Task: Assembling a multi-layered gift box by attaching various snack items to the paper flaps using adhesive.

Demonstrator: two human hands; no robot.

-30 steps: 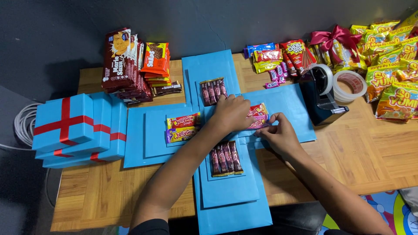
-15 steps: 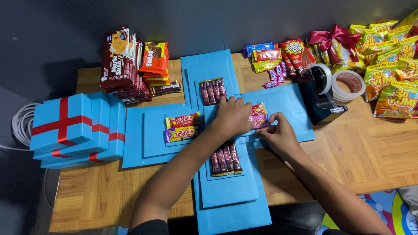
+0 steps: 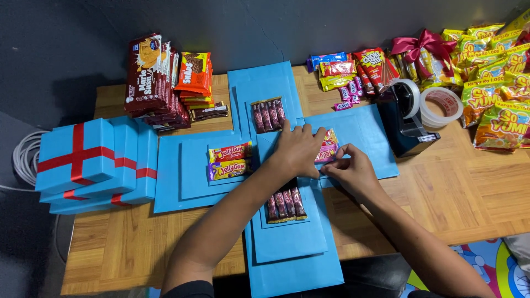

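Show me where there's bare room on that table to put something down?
Bare wooden table lies right of the blue card layout, below the tape dispenser; another patch sits near the front left corner. The back edge is crowded with snack packets, and both hands cover the centre.

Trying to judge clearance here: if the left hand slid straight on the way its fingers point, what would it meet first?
The left hand points up and right across the blue panel. Past the candy packs under its fingertips, it would probably reach the black tape dispenser first.
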